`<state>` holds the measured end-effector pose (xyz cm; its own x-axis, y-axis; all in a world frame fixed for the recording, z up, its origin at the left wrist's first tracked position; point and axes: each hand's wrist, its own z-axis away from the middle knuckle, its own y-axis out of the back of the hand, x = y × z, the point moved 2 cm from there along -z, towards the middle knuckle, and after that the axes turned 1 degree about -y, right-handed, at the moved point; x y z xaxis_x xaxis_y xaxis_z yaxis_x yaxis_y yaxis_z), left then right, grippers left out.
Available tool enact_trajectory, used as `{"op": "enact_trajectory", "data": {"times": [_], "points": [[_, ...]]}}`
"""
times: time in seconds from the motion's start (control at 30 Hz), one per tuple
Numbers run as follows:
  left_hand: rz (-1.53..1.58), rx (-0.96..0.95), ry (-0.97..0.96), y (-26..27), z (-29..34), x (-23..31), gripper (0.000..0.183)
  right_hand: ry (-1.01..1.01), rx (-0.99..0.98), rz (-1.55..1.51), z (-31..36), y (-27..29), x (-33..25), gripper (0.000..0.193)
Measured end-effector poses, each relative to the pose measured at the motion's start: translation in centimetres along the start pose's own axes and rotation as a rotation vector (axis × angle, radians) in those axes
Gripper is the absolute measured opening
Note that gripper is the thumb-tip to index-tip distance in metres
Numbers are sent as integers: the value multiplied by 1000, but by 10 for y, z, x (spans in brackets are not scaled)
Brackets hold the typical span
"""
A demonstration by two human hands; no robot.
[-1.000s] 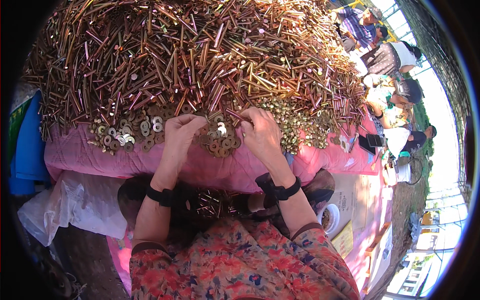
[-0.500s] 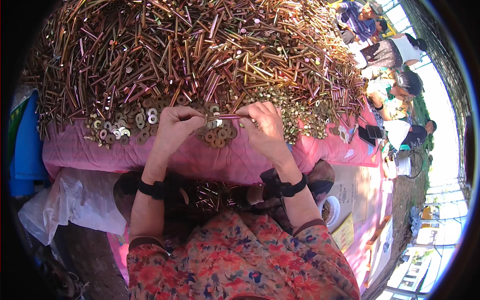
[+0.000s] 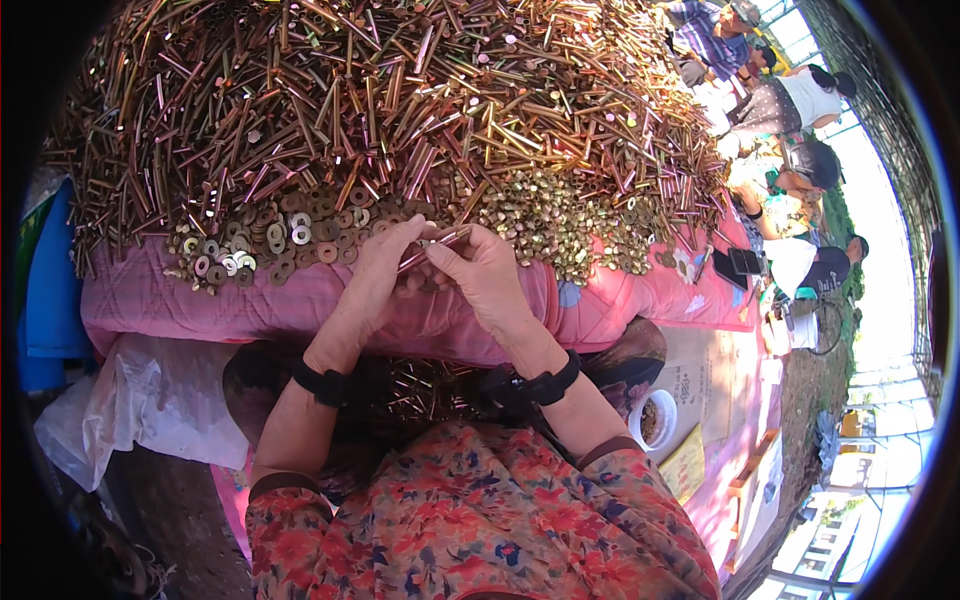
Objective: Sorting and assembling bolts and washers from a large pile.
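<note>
A slim coppery bolt (image 3: 413, 261) lies at a slant between my two hands, above the near edge of the pile. My left hand (image 3: 378, 268) is closed round its lower left end. On its upper right part, the thumb and fingers of my right hand (image 3: 480, 275) pinch it. My fingers partly cover the bolt, so its ends are hard to make out. Flat washers (image 3: 325, 230) lie left of my hands. A heap of small brassy nuts (image 3: 545, 225) lies to the right. Beyond them rises a large pile of coppery bolts and tubes (image 3: 330, 110).
A pink quilted cloth (image 3: 200, 305) covers the work surface. Dark phone-like devices (image 3: 745, 262) lie at its right edge. More metal pieces (image 3: 430, 390) lie below, between my legs. A white bucket (image 3: 668, 425) stands lower right, a blue container (image 3: 50, 290) at left. Several people (image 3: 800, 180) sit along the right.
My hands have come together and lowered slightly. The bolt, held level between spread hands before, is now tilted and more covered by my fingers.
</note>
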<state>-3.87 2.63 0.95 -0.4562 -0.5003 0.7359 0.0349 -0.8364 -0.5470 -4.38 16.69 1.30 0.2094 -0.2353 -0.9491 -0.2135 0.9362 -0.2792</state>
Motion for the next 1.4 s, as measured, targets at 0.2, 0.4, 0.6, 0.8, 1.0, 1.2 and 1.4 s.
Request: {"op": "enact_trajectory", "data": {"times": [0.2, 0.4, 0.6, 0.8, 1.0, 1.2, 1.4], "points": [[4, -10, -209, 18, -7, 1, 18, 173, 241, 457, -9, 45, -3, 17], [-105, 178, -348, 20, -8, 5, 7, 406, 177, 1239, 1, 49, 5, 21], [-87, 204, -247, 20, -8, 4, 8, 518, 273, 1586, -4, 34, 14, 15], [-87, 170, -194, 22, -2, 6, 6, 537, 271, 1489, -2, 34, 8, 17], [-72, 111, -143, 21, 0, 6, 8, 199, 158, 454, -1, 27, -1, 15], [-18, 54, -114, 20, 3, 5, 8, 142, 72, 87, 6, 16, -19, 17], [-40, 5, -54, 17, 3, 4, 10, 241, 70, 101, 7, 11, -15, 13]]}}
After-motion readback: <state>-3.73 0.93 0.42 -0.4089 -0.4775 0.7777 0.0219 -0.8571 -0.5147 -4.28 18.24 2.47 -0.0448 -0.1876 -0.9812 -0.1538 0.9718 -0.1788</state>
